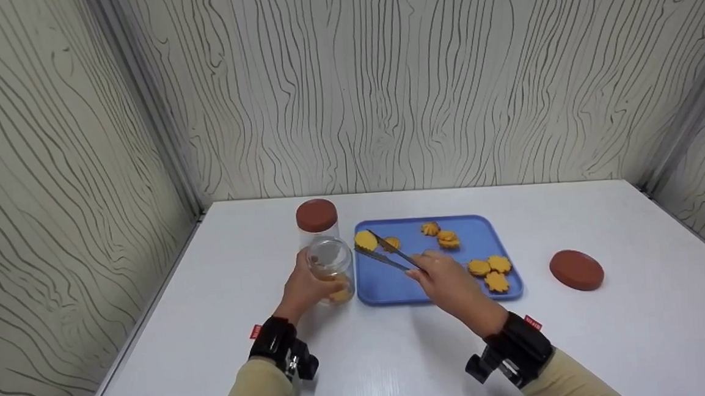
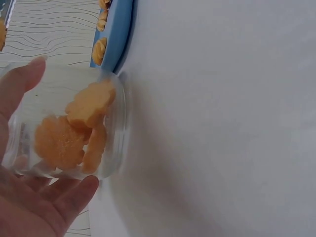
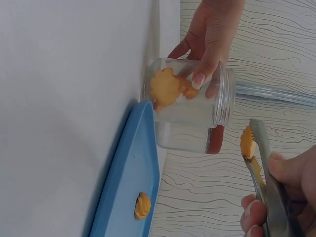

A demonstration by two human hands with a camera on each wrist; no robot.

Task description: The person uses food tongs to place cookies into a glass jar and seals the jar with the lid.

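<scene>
— Pale wall panels with dark wavy lines (image 1: 346,88) behind, glossy white tabletop (image 1: 374,356) in front! From the head view, then: left hand (image 1: 306,285)?

— Curled round an open-mouthed clear jar (image 1: 333,257), just beside a blue rectangular tray (image 1: 388,287). Close behind, a second clear jar (image 1: 311,237) with a reddish-brown cap (image 1: 317,215).

— Right hand (image 1: 453,287)?

— Wrapped round grey metal tongs (image 1: 387,260), a yellow scalloped cookie (image 1: 365,240) between the tips, seen over the tray's far left corner. Six more cookies (image 1: 496,282) lying on the tray, and out right a loose reddish-brown round lid (image 1: 576,269).

— Across to the left wrist!

— Thumb one side, fingers the other, gripping the jar; golden-orange flower-shaped cookies (image 2: 58,143) inside, near the base.

— Right wrist?

— Thumb pressing the tongs, cookie nipped at the toothed tips, held clear of the jar.
</scene>
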